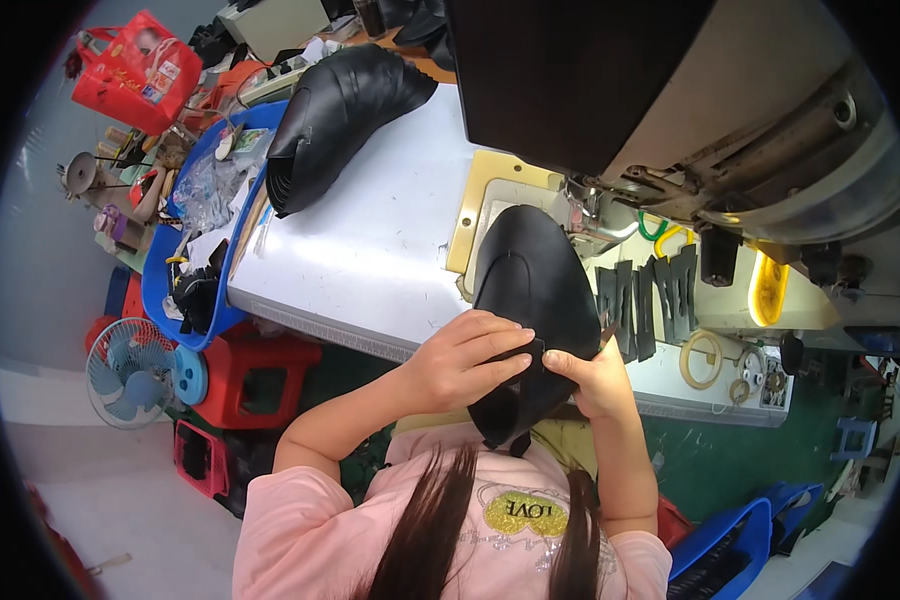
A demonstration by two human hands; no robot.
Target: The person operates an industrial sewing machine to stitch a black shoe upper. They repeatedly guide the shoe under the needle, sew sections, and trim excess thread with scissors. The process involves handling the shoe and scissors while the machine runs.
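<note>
A black leather shoe upper (pixel 530 265) is held in front of me, its rounded toe pointing away toward the sewing machine (pixel 610 205). My left hand (pixel 465 360) is closed, its fingertips pinching a small black flap at the upper's near part. On the other side my right hand (pixel 592 378) grips the upper's edge, thumb on top and the other fingers mostly hidden beneath. Something thin and brownish sticks out by the right hand; I cannot make out what it is. Several black strips (pixel 650 300) lie on the table to the right.
A stack of black leather pieces (pixel 345 115) lies on the white table (pixel 360 250). Left of it stand a blue basket (pixel 155 290) of scraps, a fan (pixel 130 370) and a red stool (pixel 260 380). The machine head overhangs the right side. Blue crates (pixel 740 540) stand at lower right.
</note>
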